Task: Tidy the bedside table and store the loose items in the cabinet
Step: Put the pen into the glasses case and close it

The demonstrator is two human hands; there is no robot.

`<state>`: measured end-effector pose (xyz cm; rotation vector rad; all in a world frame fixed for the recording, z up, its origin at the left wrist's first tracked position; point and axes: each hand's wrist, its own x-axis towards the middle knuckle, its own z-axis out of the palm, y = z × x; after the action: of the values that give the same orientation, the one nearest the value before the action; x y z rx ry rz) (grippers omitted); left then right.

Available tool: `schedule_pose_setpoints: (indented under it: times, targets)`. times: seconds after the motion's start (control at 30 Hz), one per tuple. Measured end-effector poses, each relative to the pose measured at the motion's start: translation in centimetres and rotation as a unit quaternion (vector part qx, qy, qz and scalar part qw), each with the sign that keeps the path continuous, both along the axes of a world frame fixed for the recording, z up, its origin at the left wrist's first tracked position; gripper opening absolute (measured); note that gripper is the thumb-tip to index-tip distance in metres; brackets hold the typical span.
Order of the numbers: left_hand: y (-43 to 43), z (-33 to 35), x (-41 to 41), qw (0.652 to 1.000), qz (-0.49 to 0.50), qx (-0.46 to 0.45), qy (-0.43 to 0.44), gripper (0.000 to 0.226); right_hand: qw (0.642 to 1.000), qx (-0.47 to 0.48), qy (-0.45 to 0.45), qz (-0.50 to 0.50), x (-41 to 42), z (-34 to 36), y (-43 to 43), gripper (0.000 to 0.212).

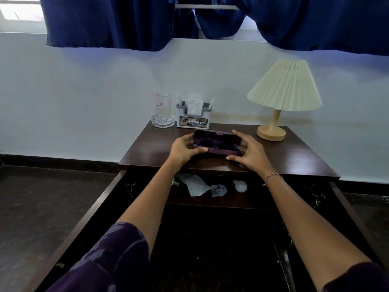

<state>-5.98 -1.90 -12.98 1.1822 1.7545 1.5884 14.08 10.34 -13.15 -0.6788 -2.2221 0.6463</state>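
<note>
A dark purple glasses case [216, 137] lies open on the dark wooden bedside table [294, 157], with dark glasses [212, 144] inside it. My left hand [183, 148] grips the case's left end and my right hand [248, 152] grips its right end. Below the tabletop both cabinet doors [88, 209] stand open. On the cabinet shelf lie a crumpled paper [195, 185], a small clear plastic piece [219, 189] and a white light bulb [240, 185].
At the table's back stand a glass tumbler [161, 106] in a glass ashtray [162, 121], a white tissue holder [193, 118] and a cream-shaded lamp [284, 89] with a wooden base. Blue curtains [109, 20] hang above the white wall.
</note>
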Motion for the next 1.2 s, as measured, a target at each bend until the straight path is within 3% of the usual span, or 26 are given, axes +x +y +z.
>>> schedule_pose_setpoints:
  times: [0.27, 0.77, 1.0, 1.2]
  targets:
    - [0.2, -0.1, -0.2, 1.000, 0.010, -0.019, 0.002, 0.075, 1.000, 0.024, -0.004, -0.009, 0.0, 0.0, -0.3, 0.062]
    - [-0.4, 0.2, -0.2, 0.998, -0.050, 0.044, -0.015, 0.051, 1.000, -0.015, 0.011, 0.010, 0.1, 0.2, -0.4, 0.051]
    - [-0.4, 0.1, -0.6, 0.996, -0.069, 0.049, -0.041, 0.068, 0.989, -0.108, 0.103, 0.001, 0.2, 0.3, -0.1, 0.025]
    - [-0.5, 0.1, -0.8, 0.991, -0.108, 0.049, -0.058, 0.069, 0.968, -0.158, 0.187, -0.061, 0.3, 0.2, 0.6, 0.019]
